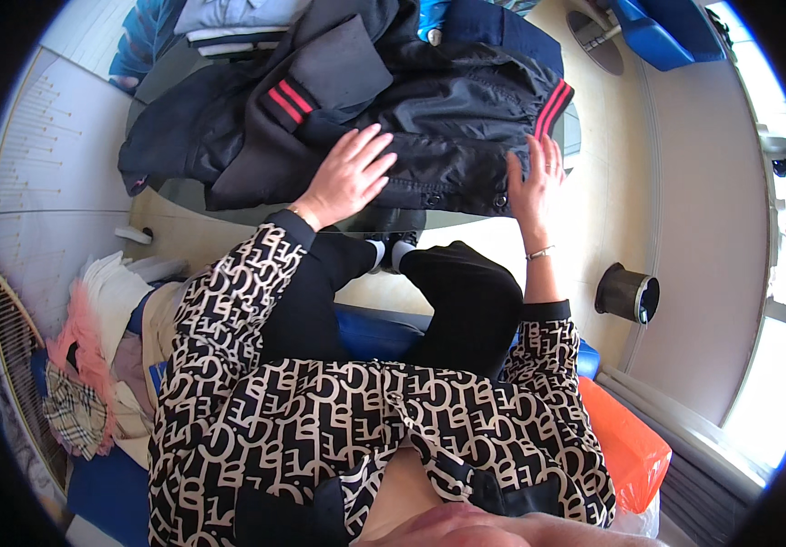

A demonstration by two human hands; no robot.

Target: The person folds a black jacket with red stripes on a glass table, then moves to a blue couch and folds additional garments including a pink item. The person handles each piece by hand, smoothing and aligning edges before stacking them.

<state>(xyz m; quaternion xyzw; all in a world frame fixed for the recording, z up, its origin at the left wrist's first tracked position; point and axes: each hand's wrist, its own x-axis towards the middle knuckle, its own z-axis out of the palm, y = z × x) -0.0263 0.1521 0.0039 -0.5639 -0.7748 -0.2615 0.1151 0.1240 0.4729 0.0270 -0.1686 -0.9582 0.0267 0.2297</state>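
Note:
A black bomber-style jacket (461, 116) with red-striped ribbed trim lies spread on a round glass table (229, 212). My left hand (354, 174) rests on its front near the middle, fingers apart. At the jacket's right end my right hand (536, 179) touches the fabric beside the striped hem (552, 109), a ring on one finger and a bracelet at the wrist. Two snap fasteners (500, 200) show along the near edge between my hands. To the left a dark sleeve with a red-striped cuff (289, 100) lies folded over the other dark cloth.
Folded shirts (235, 20) are stacked at the table's far left, and navy cloth (502, 34) lies behind the jacket. More clothes (119, 328) are piled on the seat to my left. A waste bin (625, 292), a blue chair (669, 34) and an orange bag (622, 444) are on the right.

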